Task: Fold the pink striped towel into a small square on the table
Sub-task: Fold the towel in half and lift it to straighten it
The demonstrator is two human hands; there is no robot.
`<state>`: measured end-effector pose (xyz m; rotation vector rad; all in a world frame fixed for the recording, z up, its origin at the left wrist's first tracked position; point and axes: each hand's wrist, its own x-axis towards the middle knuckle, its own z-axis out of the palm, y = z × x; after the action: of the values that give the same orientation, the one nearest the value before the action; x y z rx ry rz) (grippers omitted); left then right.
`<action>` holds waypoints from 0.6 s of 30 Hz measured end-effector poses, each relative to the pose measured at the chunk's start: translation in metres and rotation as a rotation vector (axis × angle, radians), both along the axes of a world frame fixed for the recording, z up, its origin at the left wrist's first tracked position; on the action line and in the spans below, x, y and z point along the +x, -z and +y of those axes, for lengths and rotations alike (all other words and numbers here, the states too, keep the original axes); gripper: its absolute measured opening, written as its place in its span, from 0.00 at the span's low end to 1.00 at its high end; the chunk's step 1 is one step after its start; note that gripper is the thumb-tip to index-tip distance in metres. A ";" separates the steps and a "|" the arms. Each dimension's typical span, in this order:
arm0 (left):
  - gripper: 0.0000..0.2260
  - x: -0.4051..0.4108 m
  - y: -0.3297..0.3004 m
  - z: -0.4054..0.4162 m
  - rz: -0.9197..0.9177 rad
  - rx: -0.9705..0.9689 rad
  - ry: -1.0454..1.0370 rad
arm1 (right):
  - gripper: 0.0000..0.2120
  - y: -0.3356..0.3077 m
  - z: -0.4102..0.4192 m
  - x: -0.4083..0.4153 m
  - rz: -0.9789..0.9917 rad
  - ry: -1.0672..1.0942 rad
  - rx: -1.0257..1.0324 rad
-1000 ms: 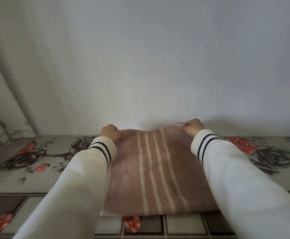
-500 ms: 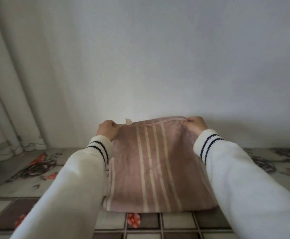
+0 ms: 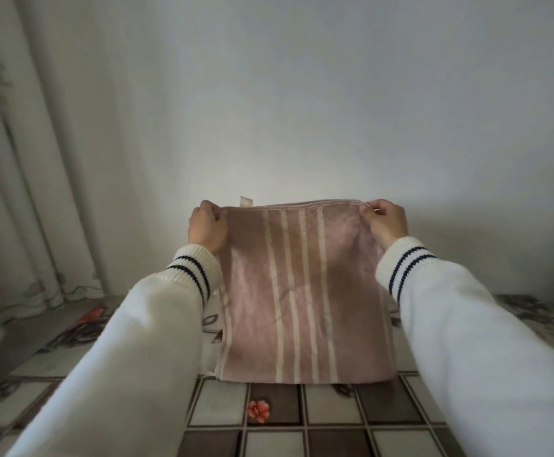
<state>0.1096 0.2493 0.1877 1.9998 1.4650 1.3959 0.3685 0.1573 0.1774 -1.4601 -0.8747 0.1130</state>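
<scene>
Pink striped towel (image 3: 305,301): one piece, dusty pink with pale lengthwise stripes, already doubled at least once judging by the layered far edge. Position: far edge lifted off the table (image 3: 269,433) and held up toward you, near edge resting on the patterned tablecloth just beyond the checked border. A small pale tag (image 3: 246,200) stands up from the raised edge close to your left corner.

Left hand (image 3: 207,229): fingers curled and pinched on the left far corner, thumb side toward the cloth. Right hand (image 3: 386,222): fingertips pinching the right far corner, knuckles toward you. Both grips sit at the same height, so the edge runs level and fairly taut between them.

Step in hand, as judged: a fold of the far half over the near half, at its start, with the cloth raised but not yet brought across.

Next move calls for: carry both corners toward you together, lay them on the near corners, and match the edges before letting go. Keep the stripes running straight. Expect the soft terry to sag in the middle; smooth it flat after landing.
</scene>
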 end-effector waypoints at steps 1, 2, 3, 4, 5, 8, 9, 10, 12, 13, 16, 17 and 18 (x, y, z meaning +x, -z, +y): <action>0.14 -0.001 -0.004 -0.004 -0.013 0.016 0.000 | 0.04 -0.003 -0.004 -0.001 0.002 -0.001 0.008; 0.14 -0.002 -0.008 -0.008 -0.023 0.029 0.001 | 0.04 -0.006 -0.007 -0.002 0.003 -0.003 0.018; 0.14 -0.004 -0.012 -0.012 -0.032 0.041 0.002 | 0.04 -0.009 -0.012 -0.003 0.004 -0.001 0.026; 0.14 -0.006 -0.015 -0.014 -0.036 0.052 0.004 | 0.04 -0.011 -0.015 -0.004 0.006 0.002 0.040; 0.13 -0.007 -0.018 -0.017 -0.041 0.062 0.006 | 0.03 -0.014 -0.019 -0.005 0.008 0.007 0.053; 0.13 -0.012 -0.027 -0.026 -0.064 0.095 0.020 | 0.07 -0.023 -0.028 -0.010 0.043 0.027 0.124; 0.13 -0.013 -0.030 -0.030 -0.072 0.108 0.024 | 0.07 -0.026 -0.031 -0.013 0.058 0.023 0.145; 0.13 -0.014 -0.033 -0.033 -0.080 0.120 0.029 | 0.07 -0.028 -0.034 -0.015 0.071 0.017 0.162; 0.14 -0.016 -0.038 -0.040 -0.094 0.142 0.041 | 0.12 -0.033 -0.041 -0.018 0.066 -0.008 0.169; 0.14 -0.017 -0.040 -0.043 -0.102 0.151 0.048 | 0.14 -0.035 -0.045 -0.020 0.043 -0.026 0.154; 0.15 -0.021 -0.045 -0.052 -0.137 0.161 0.054 | 0.03 -0.039 -0.055 -0.025 -0.055 -0.090 0.108; 0.15 -0.022 -0.046 -0.055 -0.152 0.162 0.055 | 0.06 -0.041 -0.058 -0.027 -0.068 -0.100 0.100; 0.15 -0.023 -0.048 -0.058 -0.165 0.164 0.055 | 0.10 -0.041 -0.061 -0.029 -0.071 -0.107 0.092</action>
<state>0.0862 0.1910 0.2354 1.9489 1.2528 1.6610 0.3399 0.0961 0.2188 -1.3390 -1.0035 0.0996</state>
